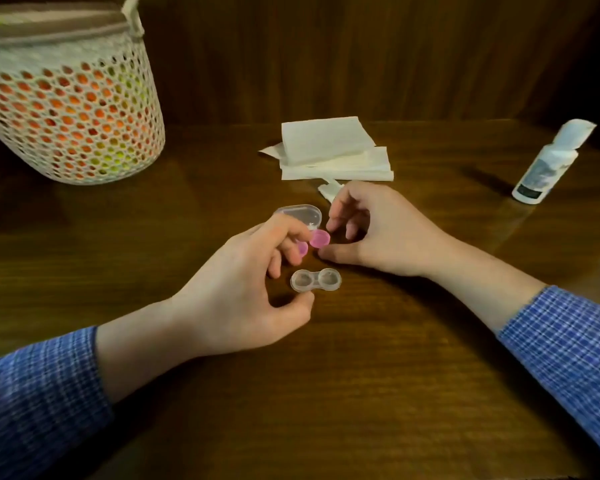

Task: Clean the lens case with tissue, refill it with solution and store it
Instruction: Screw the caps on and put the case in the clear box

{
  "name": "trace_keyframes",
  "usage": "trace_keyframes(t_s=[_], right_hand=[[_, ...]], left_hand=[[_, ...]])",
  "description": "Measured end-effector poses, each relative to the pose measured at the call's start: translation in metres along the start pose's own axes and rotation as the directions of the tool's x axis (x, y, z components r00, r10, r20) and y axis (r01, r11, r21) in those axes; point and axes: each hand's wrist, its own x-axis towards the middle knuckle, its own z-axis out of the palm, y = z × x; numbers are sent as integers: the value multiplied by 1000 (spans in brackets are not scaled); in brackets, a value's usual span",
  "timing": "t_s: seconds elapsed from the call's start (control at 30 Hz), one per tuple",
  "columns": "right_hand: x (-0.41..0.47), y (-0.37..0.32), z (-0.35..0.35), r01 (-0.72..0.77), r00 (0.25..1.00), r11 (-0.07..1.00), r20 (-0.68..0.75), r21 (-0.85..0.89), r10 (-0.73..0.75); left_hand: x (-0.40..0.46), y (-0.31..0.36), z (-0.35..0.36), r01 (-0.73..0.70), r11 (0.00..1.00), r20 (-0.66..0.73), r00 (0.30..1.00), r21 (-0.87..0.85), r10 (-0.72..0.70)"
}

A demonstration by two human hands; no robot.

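The clear lens case base (315, 280) lies on the wooden table (361, 375) with both wells uncovered. Just behind it, my right hand (378, 233) pinches a pink cap (320, 238) between forefinger and thumb. My left hand (246, 289) hovers beside the base with bent fingers. Its forefinger tip touches that same cap, and its thumb sits apart, close to the base's near edge. A second pink cap (302, 249) shows partly behind my left middle finger; whether it is held I cannot tell. A clear outer box (300, 213) lies behind my left fingers.
Folded white tissues (329, 150) are stacked at the back centre, with a small tissue scrap (329, 190) behind my right hand. A white solution bottle (548, 164) stands at the far right. A perforated white basket (66, 109) fills the back left corner.
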Motion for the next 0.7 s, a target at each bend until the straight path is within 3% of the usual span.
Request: trace_keyframes(t_s=[0.37, 0.53, 0.7], right_hand=[[-3, -4, 9, 45, 997, 998, -64, 36, -43], [-5, -1, -7, -9, 999, 1000, 46, 13, 9], [-7, -6, -30, -10, 973, 989, 228, -145, 43]], left_hand=[[0, -4, 2, -6, 999, 12, 1000, 43, 6], [0, -4, 2, -19, 999, 5, 1000, 29, 19], [0, -3, 0, -24, 1000, 0, 1000, 18, 24]])
